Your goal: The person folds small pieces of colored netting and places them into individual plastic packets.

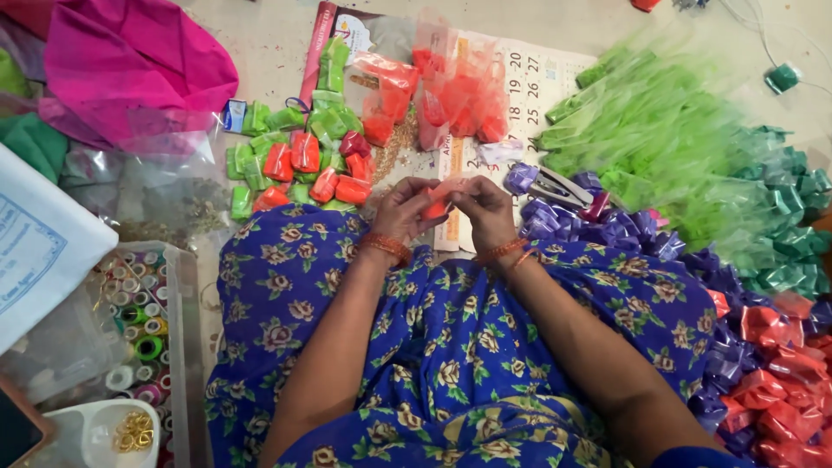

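Note:
My left hand (pixel 404 208) and my right hand (pixel 485 208) meet above my lap, both pinching a small orange plastic packet (pixel 440 198) between their fingertips. Orange bangles circle both wrists. Just beyond the hands lies a heap of small filled packets, green ones (pixel 260 139) and red-orange ones (pixel 303 154). Clear bags holding orange pieces (pixel 451 95) rest on a paper calendar sheet (pixel 537 87). A stapler (pixel 555 185) lies to the right of my right hand.
Purple ribbon bows (pixel 607 227), red bows (pixel 771 381) and dark green bows (pixel 793 234) pile up at right, behind them light green ribbon bundles (pixel 659 130). A box of thread spools (pixel 143 338) and pink cloth (pixel 130 61) sit at left.

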